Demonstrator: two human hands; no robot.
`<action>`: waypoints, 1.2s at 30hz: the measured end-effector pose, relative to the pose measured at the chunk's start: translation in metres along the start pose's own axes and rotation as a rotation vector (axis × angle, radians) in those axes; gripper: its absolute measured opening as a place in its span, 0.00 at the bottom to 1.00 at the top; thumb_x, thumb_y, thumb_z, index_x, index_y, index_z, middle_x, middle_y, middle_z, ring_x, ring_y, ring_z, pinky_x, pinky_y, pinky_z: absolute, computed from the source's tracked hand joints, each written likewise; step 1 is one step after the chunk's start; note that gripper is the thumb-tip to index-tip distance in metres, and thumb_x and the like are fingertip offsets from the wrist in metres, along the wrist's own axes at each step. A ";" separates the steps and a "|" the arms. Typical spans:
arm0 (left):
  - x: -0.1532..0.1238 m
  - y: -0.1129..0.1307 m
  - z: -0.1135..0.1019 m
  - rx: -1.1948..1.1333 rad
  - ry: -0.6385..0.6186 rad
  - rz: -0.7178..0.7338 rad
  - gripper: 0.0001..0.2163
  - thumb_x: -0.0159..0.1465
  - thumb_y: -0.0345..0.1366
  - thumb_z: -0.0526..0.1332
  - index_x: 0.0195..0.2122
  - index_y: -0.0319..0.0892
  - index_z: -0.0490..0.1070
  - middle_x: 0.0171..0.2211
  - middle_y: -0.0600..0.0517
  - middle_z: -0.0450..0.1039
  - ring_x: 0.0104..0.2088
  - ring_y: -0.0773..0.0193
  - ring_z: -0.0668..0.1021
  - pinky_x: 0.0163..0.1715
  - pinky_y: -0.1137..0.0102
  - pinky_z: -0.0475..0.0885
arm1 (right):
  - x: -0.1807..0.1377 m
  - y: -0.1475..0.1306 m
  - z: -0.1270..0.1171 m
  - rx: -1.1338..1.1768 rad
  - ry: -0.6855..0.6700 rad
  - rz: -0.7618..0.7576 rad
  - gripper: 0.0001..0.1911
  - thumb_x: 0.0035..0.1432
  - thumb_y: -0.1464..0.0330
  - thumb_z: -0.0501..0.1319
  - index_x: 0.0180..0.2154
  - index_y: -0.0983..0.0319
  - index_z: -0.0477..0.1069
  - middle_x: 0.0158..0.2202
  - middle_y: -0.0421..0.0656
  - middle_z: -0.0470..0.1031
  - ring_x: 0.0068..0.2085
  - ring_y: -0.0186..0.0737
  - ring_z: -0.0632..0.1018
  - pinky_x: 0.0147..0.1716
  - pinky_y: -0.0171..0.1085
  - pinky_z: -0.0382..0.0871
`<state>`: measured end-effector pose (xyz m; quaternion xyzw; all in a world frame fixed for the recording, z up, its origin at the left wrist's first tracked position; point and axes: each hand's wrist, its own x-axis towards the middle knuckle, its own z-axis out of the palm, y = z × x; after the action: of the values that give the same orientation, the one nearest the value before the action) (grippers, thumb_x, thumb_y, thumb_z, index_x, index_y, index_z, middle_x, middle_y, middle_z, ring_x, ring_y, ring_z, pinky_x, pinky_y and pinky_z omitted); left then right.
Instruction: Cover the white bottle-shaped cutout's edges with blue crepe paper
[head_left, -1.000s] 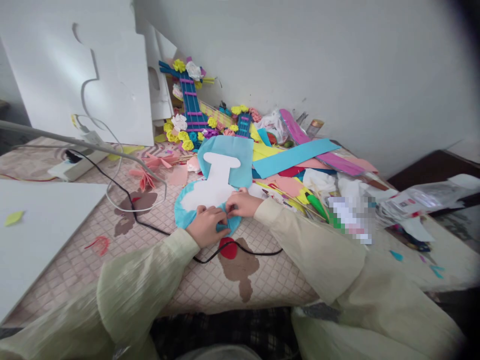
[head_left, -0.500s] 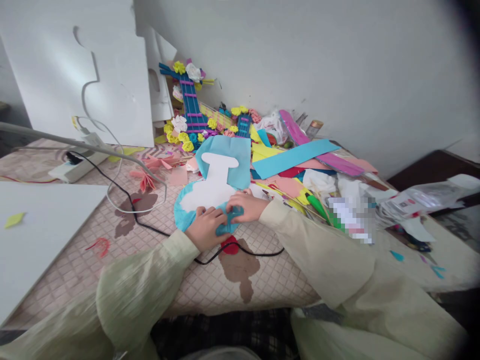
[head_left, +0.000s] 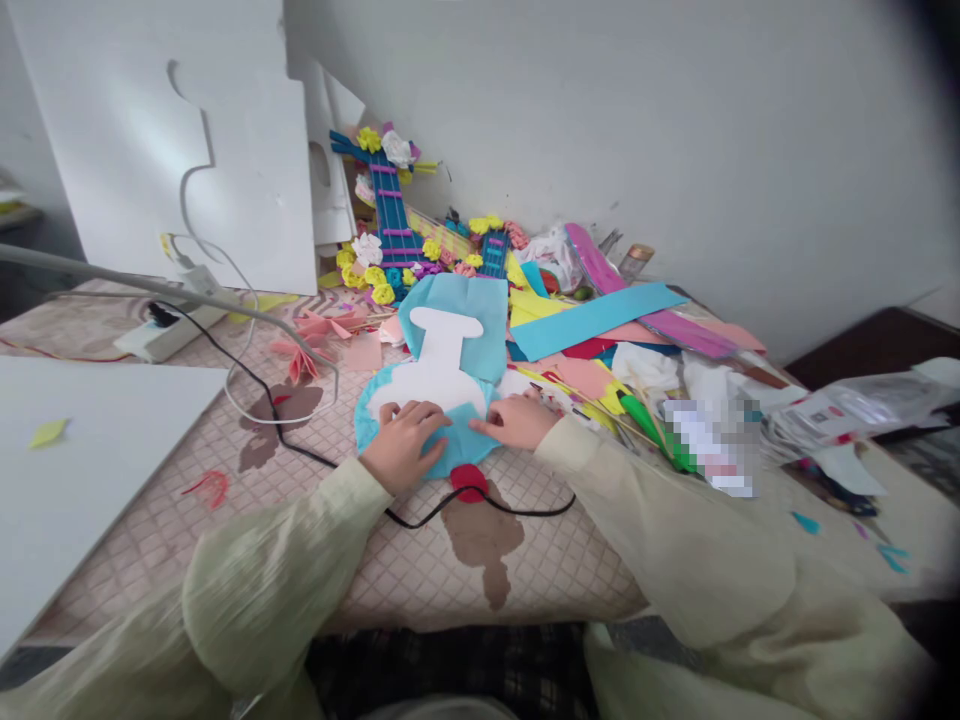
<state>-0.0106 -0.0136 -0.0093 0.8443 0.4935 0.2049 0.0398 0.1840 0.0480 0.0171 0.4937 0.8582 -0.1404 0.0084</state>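
A white ukulele-shaped cutout (head_left: 441, 345) lies on the table, its neck pointing away from me. Blue crepe paper (head_left: 367, 410) wraps around the rim of its rounded body, with a folded flap (head_left: 469, 425) over the near right part. My left hand (head_left: 405, 440) rests on the near left of that paper, fingers stretched out and pressing down. On the right side, my right hand (head_left: 521, 422) pinches the edge of the blue paper between thumb and fingers. A larger blue sheet (head_left: 487, 310) lies under the neck.
A black cable (head_left: 420, 522) crosses in front, over a red piece (head_left: 470, 484). Left are a white board (head_left: 112, 420) and a power strip (head_left: 172, 330). Behind stand flower-decorated guitar models (head_left: 394, 215). Coloured paper strips (head_left: 600, 318) and a green glue bottle (head_left: 649, 430) lie right.
My right hand has moved right, from beside my left hand to the paper's right edge. The blue flap now lies flatter over the white cutout. My left hand has shifted slightly.
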 end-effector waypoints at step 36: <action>-0.011 0.028 0.002 -0.064 -0.299 0.345 0.05 0.61 0.29 0.51 0.34 0.44 0.65 0.34 0.55 0.70 0.41 0.62 0.66 0.36 0.65 0.55 | -0.009 0.011 0.015 0.529 0.148 -0.055 0.10 0.47 0.62 0.58 0.26 0.63 0.69 0.24 0.40 0.71 0.27 0.34 0.70 0.29 0.33 0.63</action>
<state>0.0084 -0.0369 -0.0067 0.9354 0.3238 0.0969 0.1036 0.1966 0.0417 0.0018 0.4642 0.8029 -0.3234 -0.1876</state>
